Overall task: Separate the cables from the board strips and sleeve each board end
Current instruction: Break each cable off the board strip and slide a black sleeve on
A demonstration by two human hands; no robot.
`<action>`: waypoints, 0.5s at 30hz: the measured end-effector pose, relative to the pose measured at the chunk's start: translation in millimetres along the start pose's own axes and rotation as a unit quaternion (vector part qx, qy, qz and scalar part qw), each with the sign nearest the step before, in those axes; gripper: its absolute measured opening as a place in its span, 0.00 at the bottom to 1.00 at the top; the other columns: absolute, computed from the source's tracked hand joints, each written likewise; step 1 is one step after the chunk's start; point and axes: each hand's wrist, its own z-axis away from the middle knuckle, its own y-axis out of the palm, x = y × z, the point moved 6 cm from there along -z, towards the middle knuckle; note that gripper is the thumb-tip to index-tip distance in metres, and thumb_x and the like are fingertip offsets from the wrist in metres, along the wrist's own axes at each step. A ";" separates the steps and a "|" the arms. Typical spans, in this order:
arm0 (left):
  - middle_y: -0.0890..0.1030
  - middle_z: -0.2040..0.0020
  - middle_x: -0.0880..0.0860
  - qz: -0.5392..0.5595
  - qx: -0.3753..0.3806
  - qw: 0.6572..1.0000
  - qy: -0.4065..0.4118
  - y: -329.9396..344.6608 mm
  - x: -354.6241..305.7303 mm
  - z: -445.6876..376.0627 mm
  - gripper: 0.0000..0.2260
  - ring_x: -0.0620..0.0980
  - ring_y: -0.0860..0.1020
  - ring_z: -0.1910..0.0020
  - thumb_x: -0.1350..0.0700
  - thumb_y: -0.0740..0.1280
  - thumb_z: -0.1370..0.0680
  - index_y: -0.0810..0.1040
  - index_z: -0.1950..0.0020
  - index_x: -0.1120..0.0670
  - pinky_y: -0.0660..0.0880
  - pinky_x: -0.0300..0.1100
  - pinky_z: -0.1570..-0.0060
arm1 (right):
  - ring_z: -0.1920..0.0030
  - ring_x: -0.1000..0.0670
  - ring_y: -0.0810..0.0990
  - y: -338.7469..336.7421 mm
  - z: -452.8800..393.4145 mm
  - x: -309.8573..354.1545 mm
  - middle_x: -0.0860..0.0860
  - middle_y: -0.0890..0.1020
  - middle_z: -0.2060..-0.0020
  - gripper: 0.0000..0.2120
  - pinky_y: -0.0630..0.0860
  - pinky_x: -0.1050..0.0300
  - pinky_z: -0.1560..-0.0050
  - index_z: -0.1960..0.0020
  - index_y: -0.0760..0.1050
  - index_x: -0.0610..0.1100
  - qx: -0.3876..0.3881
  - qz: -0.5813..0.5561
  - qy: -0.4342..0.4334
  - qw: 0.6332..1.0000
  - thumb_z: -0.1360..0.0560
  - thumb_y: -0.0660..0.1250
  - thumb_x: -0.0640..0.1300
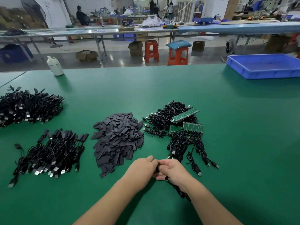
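Both hands meet at near edge of green matted table [162,88]: left hand [142,169] and right hand [173,171] pinch one thin black cable [177,190], trailing under right wrist. Likely sleeving its board end; sleeve itself hidden between fingers. Next: finished piece probably goes onto sleeved black cable pile [52,153] at left. Heap of flat dark grey sleeves [118,140] just ahead, green board strips [185,115] with attached cables beyond right hand. Open mat at right
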 end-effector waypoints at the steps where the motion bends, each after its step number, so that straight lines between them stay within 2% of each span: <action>1: 0.71 0.40 0.53 0.015 -0.017 1.000 -0.009 1.5 0.5 0.4 0.26 0.58 0.79 0.52 0.63 0.64 0.23 0.62 0.26 0.53 0.71 0.48 0.58 | 0.54 0.47 0.87 -0.4 0.0 0.6 0.44 0.86 0.51 0.14 0.81 0.59 0.54 0.37 0.76 0.37 -0.004 0.003 0.000 1.000 0.18 0.58 0.31; 2: 0.69 0.35 0.52 0.040 -0.035 0.998 -0.023 2.5 1.9 1.2 0.32 0.57 0.79 0.53 0.63 0.64 0.23 0.55 0.22 0.51 0.70 0.47 0.60 | 0.55 0.47 0.87 -1.1 -0.7 0.4 0.44 0.87 0.53 0.13 0.81 0.59 0.54 0.39 0.77 0.38 -0.011 0.003 0.000 1.000 0.19 0.59 0.31; 4: 0.62 0.28 0.46 0.141 -0.074 0.986 -0.058 2.3 6.6 4.2 0.37 0.56 0.79 0.51 0.60 0.65 0.23 0.46 0.21 0.45 0.72 0.47 0.57 | 0.58 0.46 0.87 -3.6 -1.8 -1.1 0.43 0.87 0.59 0.10 0.82 0.58 0.56 0.44 0.77 0.41 -0.035 -0.006 0.007 0.999 0.19 0.61 0.32; 6: 0.61 0.26 0.42 0.278 -0.106 0.951 -0.080 2.0 10.1 8.6 0.40 0.49 0.77 0.41 0.59 0.67 0.23 0.45 0.22 0.41 0.74 0.45 0.45 | 0.60 0.46 0.86 -5.2 -2.7 -2.0 0.44 0.87 0.63 0.07 0.83 0.56 0.57 0.46 0.77 0.42 -0.048 -0.003 0.013 0.999 0.20 0.62 0.34; 8: 0.64 0.28 0.41 0.385 -0.132 0.909 -0.095 4.0 9.6 13.4 0.41 0.38 0.70 0.33 0.59 0.69 0.24 0.47 0.21 0.42 0.68 0.37 0.34 | 0.61 0.47 0.86 -5.7 -3.1 -1.7 0.46 0.87 0.62 0.07 0.83 0.54 0.56 0.45 0.77 0.41 -0.046 0.008 0.008 0.999 0.19 0.61 0.35; 10: 0.67 0.29 0.41 0.478 -0.148 0.856 -0.130 9.8 6.9 19.4 0.40 0.33 0.69 0.34 0.59 0.70 0.24 0.49 0.20 0.45 0.67 0.30 0.36 | 0.59 0.49 0.86 -5.3 -2.2 1.0 0.46 0.87 0.58 0.08 0.82 0.57 0.58 0.45 0.77 0.40 -0.042 -0.006 -0.006 0.999 0.18 0.60 0.35; 12: 0.70 0.31 0.43 0.544 -0.159 0.806 -0.171 16.1 4.1 26.5 0.38 0.31 0.74 0.40 0.60 0.69 0.24 0.52 0.21 0.45 0.70 0.24 0.45 | 0.56 0.48 0.87 -6.4 0.2 3.9 0.46 0.87 0.54 0.07 0.81 0.59 0.59 0.43 0.75 0.39 -0.043 -0.039 -0.022 0.998 0.18 0.59 0.36; 15: 0.76 0.38 0.44 0.577 -0.171 0.776 -0.190 19.2 -0.2 36.7 0.32 0.36 0.80 0.47 0.58 0.71 0.24 0.59 0.25 0.45 0.74 0.27 0.49 | 0.50 0.46 0.86 -7.9 6.4 12.9 0.46 0.87 0.50 0.08 0.81 0.58 0.55 0.40 0.74 0.37 -0.055 -0.081 -0.057 0.994 0.17 0.59 0.38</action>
